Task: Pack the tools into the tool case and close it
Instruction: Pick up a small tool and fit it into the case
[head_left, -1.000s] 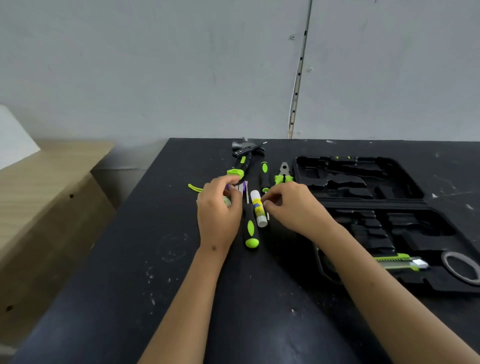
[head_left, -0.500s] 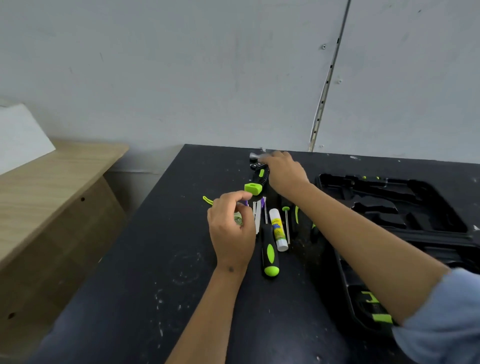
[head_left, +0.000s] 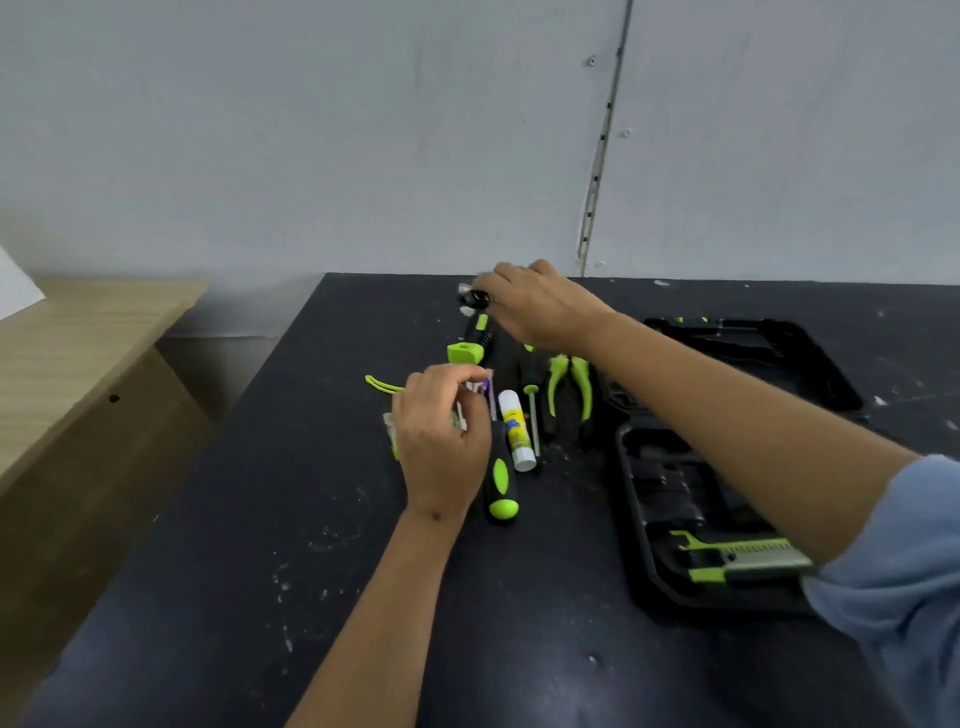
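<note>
While the right hand (head_left: 540, 306) curls over the head of the hammer (head_left: 470, 343) at the table's (head_left: 218, 545) far edge and the left hand (head_left: 441, 441) pinches small loose bits, gathering seems underway; next, lift the hammer into the open tool case (head_left: 675, 587) alongside.

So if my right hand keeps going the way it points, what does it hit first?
The right hand points left and away over the hammer, its fingers already at the hammer's head. Past that, only bare table and then the wall, though depth is hard to judge.
</note>
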